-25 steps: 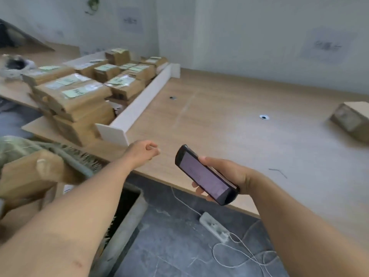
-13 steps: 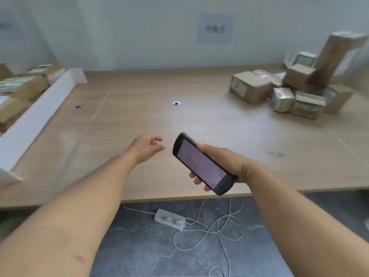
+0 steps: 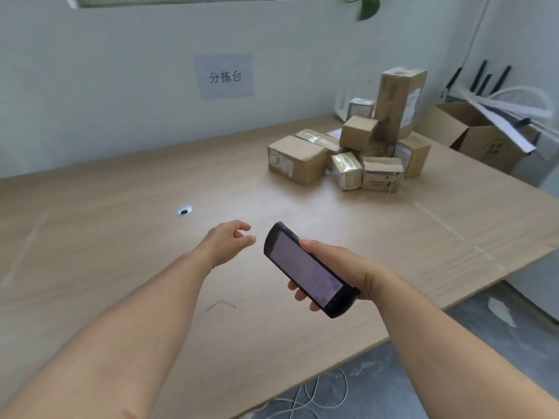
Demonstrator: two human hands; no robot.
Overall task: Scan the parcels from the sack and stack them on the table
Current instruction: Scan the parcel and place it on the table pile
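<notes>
Right hand (image 3: 335, 264) grips scanner (image 3: 305, 269); left hand (image 3: 230, 240) empty, fingers loosely curled. Parcels (image 3: 354, 146) heaped far right on table (image 3: 121, 207), beside open carton (image 3: 484, 137).

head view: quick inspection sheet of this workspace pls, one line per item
surface: light wooden table, small round hole
job's things: loose pile of brown cardboard parcels at far right; black handheld scanner; sack not in view
clutter: thin bent scrap on table
hands: left hand holds nothing; right hand grips scanner, fingers curled beneath
cables: white cables on floor
surroundings: paper wall sign, open cardboard carton
</notes>
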